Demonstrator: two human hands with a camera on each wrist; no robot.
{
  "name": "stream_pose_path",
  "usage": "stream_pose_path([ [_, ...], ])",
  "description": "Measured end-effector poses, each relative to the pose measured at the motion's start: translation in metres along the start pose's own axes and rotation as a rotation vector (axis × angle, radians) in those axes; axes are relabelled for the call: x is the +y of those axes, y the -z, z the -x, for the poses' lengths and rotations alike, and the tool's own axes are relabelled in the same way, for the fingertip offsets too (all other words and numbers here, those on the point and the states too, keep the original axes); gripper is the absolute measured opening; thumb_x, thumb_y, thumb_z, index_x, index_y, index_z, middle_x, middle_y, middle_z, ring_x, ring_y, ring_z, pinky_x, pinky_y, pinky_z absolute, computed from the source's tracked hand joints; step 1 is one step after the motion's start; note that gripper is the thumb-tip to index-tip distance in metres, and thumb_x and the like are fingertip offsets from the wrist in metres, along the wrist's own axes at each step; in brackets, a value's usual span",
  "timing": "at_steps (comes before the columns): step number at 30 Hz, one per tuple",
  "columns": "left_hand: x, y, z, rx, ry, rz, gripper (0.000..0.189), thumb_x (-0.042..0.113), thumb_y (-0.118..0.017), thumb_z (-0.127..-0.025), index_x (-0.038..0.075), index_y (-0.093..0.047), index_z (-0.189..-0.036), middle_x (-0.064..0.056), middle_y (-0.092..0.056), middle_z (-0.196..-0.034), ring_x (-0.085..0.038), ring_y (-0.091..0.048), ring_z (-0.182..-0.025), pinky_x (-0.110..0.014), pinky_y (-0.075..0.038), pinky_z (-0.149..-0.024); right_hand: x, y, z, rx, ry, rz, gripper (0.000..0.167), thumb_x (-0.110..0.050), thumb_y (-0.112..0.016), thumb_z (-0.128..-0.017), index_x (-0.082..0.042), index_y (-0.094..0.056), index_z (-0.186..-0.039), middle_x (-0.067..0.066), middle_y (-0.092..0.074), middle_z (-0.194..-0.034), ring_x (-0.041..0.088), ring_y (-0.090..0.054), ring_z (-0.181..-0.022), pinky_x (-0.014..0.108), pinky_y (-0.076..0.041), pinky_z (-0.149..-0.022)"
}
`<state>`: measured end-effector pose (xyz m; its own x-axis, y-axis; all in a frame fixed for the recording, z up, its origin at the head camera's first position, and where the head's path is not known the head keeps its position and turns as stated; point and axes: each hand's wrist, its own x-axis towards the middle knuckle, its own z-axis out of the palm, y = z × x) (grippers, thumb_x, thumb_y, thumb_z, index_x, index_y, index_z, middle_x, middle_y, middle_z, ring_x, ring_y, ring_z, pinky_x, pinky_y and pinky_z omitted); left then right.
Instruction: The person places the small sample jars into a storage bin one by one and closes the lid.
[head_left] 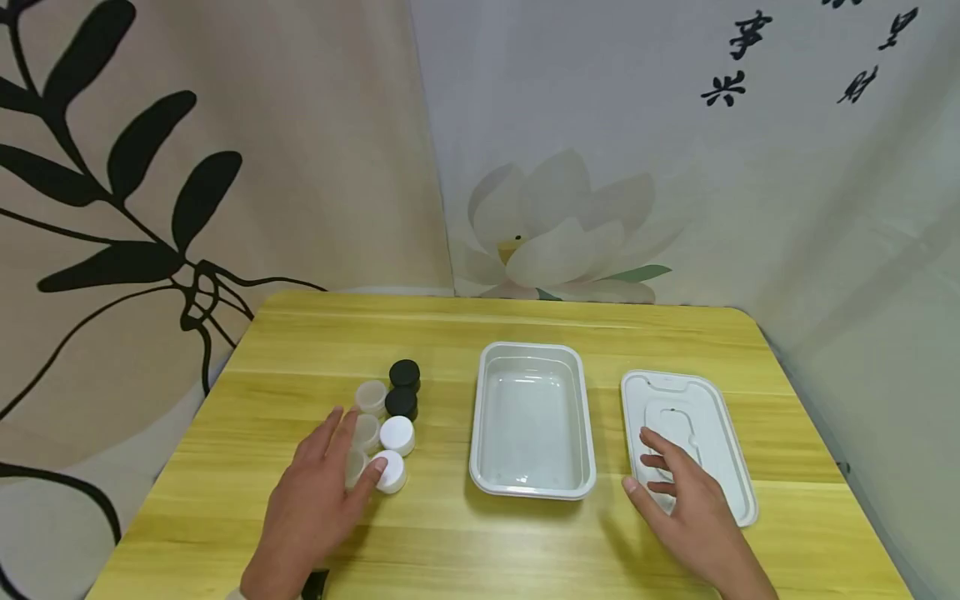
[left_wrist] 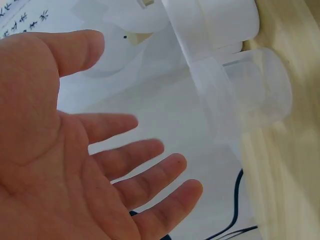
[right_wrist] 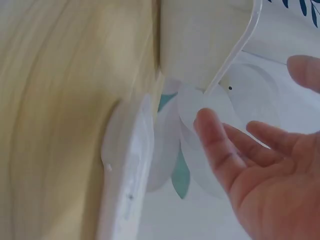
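My left hand [head_left: 313,493] hovers beside the small round containers, fingers spread and relaxed, holding nothing. Closest to it are clear containers [head_left: 367,432] and a white one [head_left: 389,472]; in the left wrist view a gap separates the fingers from a clear container [left_wrist: 267,87]. Another white container [head_left: 397,434] and two black ones [head_left: 405,374] stand in the neighbouring column. Over the near part of a white lid [head_left: 712,417] is my right hand [head_left: 693,512], its fingers loosely extended. The right wrist view shows that hand apart from the lid [right_wrist: 127,170], gripping nothing.
An open white rectangular tub [head_left: 532,487] stands mid-table between the hands, its inside showing. The wooden table [head_left: 525,550] ends at a curtain with printed leaves and a flower [head_left: 562,242]. A dark object [head_left: 315,583] shows by the left wrist.
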<state>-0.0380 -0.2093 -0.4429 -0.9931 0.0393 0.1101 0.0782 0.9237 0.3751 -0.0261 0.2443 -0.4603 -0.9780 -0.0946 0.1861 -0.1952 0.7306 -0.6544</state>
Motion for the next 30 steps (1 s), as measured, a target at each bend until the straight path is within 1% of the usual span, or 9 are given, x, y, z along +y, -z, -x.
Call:
stream_pose_path([
  [2, -0.002, -0.001, -0.001, 0.016, 0.002, 0.012, 0.079, 0.049, -0.064, -0.104, 0.010, -0.033, -0.165, -0.025, -0.036, -0.167, -0.051, -0.042, -0.146, -0.073, -0.049, -0.099, 0.000, -0.001, -0.002, -0.013, -0.013, -0.083, 0.062, -0.024, -0.075, -0.101, -0.009, -0.049, -0.155, 0.012, -0.061, -0.149, 0.025, -0.071, -0.119, 0.027, -0.063, -0.087],
  [7, -0.007, -0.004, -0.004, 0.068, -0.004, 0.044, 0.078, 0.036, -0.070, -0.102, 0.005, -0.033, -0.164, -0.028, -0.042, -0.162, -0.052, -0.046, -0.142, -0.072, -0.049, -0.100, -0.002, -0.006, -0.002, -0.053, -0.062, -0.278, 0.058, -0.018, -0.074, -0.101, -0.012, -0.050, -0.154, 0.016, -0.061, -0.147, 0.007, -0.068, -0.122, 0.022, -0.061, -0.090],
  [10, -0.012, -0.006, -0.006, 0.089, 0.000, 0.105, 0.073, 0.030, -0.071, -0.102, 0.003, -0.038, -0.161, -0.027, -0.044, -0.159, -0.051, -0.047, -0.141, -0.072, -0.047, -0.103, -0.002, -0.009, -0.003, -0.070, -0.079, -0.386, 0.055, -0.014, -0.072, -0.102, -0.011, -0.051, -0.152, 0.018, -0.061, -0.145, 0.003, -0.067, -0.122, 0.022, -0.061, -0.090],
  [12, -0.016, -0.006, -0.007, 0.075, 0.019, 0.166, 0.069, 0.029, -0.069, -0.103, 0.002, -0.040, -0.160, -0.027, -0.044, -0.158, -0.050, -0.049, -0.140, -0.071, -0.047, -0.104, -0.001, -0.010, -0.004, -0.083, -0.100, -0.457, 0.054, -0.012, -0.071, -0.102, -0.009, -0.051, -0.152, 0.011, -0.062, -0.145, 0.003, -0.066, -0.123, 0.022, -0.060, -0.091],
  [14, -0.021, -0.006, -0.008, 0.037, 0.058, 0.240, 0.067, 0.029, -0.067, -0.105, 0.003, -0.040, -0.160, -0.026, -0.042, -0.159, -0.049, -0.049, -0.140, -0.068, -0.048, -0.105, 0.000, -0.012, -0.005, -0.095, -0.121, -0.514, 0.054, -0.010, -0.070, -0.102, -0.004, -0.050, -0.152, -0.001, -0.063, -0.144, 0.002, -0.065, -0.125, 0.021, -0.060, -0.092],
  [17, -0.025, -0.004, -0.008, -0.021, 0.123, 0.327, 0.066, 0.031, -0.065, -0.107, 0.005, -0.039, -0.161, -0.026, -0.041, -0.159, -0.046, -0.051, -0.139, -0.064, -0.052, -0.105, 0.001, -0.013, -0.006, -0.101, -0.145, -0.569, 0.055, -0.007, -0.069, -0.102, 0.002, -0.048, -0.153, -0.017, -0.062, -0.139, 0.000, -0.065, -0.126, 0.020, -0.059, -0.093],
  [18, -0.027, -0.003, -0.008, -0.035, 0.143, 0.349, 0.066, 0.031, -0.065, -0.107, 0.005, -0.038, -0.161, -0.025, -0.041, -0.159, -0.045, -0.051, -0.138, -0.062, -0.053, -0.104, 0.002, -0.014, -0.006, -0.100, -0.147, -0.580, 0.056, -0.007, -0.069, -0.102, 0.004, -0.047, -0.152, -0.020, -0.062, -0.139, 0.000, -0.065, -0.126, 0.019, -0.058, -0.093],
  [26, -0.036, -0.006, -0.002, -0.057, 0.242, 0.435, 0.065, 0.019, -0.070, -0.102, 0.006, -0.042, -0.159, -0.021, -0.047, -0.154, -0.041, -0.052, -0.138, -0.057, -0.054, -0.107, 0.003, -0.020, -0.005, -0.126, -0.171, -0.703, 0.058, -0.001, -0.069, -0.100, 0.007, -0.045, -0.152, -0.018, -0.063, -0.141, 0.002, -0.064, -0.128, 0.022, -0.060, -0.094],
  [30, -0.039, -0.006, -0.001, -0.090, 0.296, 0.487, 0.065, 0.018, -0.069, -0.101, 0.007, -0.042, -0.159, -0.019, -0.045, -0.157, -0.038, -0.050, -0.141, -0.055, -0.052, -0.110, 0.003, -0.022, -0.005, -0.143, -0.200, -0.825, 0.057, 0.002, -0.066, -0.101, 0.006, -0.044, -0.153, -0.014, -0.064, -0.142, 0.006, -0.064, -0.130, 0.029, -0.061, -0.095],
])
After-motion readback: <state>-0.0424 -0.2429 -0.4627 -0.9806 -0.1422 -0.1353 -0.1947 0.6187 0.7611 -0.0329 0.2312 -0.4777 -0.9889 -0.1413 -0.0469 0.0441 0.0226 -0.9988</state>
